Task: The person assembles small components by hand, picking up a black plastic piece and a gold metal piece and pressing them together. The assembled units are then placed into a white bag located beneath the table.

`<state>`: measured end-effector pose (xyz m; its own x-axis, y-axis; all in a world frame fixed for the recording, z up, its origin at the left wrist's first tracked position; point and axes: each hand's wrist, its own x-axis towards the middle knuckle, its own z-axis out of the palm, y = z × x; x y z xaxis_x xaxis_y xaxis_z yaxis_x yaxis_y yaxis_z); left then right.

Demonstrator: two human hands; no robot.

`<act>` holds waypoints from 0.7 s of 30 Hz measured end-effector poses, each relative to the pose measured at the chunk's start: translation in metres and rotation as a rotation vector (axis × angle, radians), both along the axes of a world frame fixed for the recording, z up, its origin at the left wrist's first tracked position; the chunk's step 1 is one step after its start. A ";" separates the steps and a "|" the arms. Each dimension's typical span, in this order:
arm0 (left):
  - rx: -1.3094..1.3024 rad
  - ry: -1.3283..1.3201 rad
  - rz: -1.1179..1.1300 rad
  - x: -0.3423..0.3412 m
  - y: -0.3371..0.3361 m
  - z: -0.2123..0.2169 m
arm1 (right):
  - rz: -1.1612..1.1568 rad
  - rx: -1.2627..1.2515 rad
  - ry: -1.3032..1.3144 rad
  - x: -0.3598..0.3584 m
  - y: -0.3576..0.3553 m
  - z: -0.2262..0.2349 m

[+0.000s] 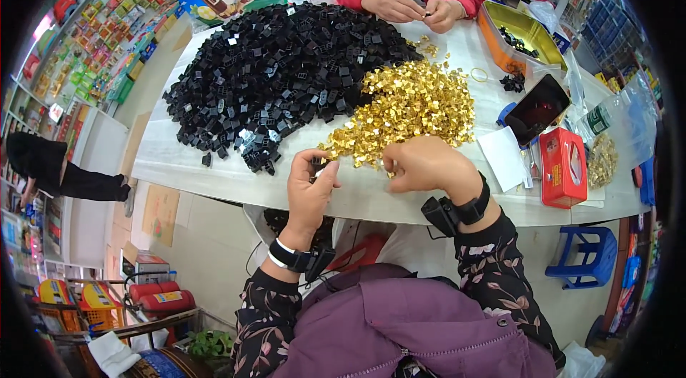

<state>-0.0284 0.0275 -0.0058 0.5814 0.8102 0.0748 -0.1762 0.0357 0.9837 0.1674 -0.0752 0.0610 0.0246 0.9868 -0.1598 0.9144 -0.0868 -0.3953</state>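
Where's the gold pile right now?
In the head view, the gold pile is on the table, right of centre, against the right side of the black pile and just beyond the right hand.

Left hand [309, 194] pinches; right hand [427, 165] curls inward.

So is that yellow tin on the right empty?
No, the yellow tin isn't empty: small black pieces lie inside, with bare yellow metal showing beside them.
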 end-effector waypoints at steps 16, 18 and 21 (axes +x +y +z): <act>0.179 -0.046 0.004 0.008 -0.006 0.004 | -0.134 0.518 0.459 -0.005 0.033 -0.039; 0.189 0.081 -0.060 0.007 -0.007 0.008 | -0.208 0.461 0.558 -0.005 0.034 -0.038; 0.184 0.171 -0.126 0.010 -0.005 0.010 | -0.349 0.344 0.753 -0.006 0.036 -0.034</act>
<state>-0.0184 0.0225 0.0044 0.6931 0.7130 0.1059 -0.0127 -0.1348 0.9908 0.1618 -0.0395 0.0266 0.3406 0.9390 0.0481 0.3465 -0.0778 -0.9348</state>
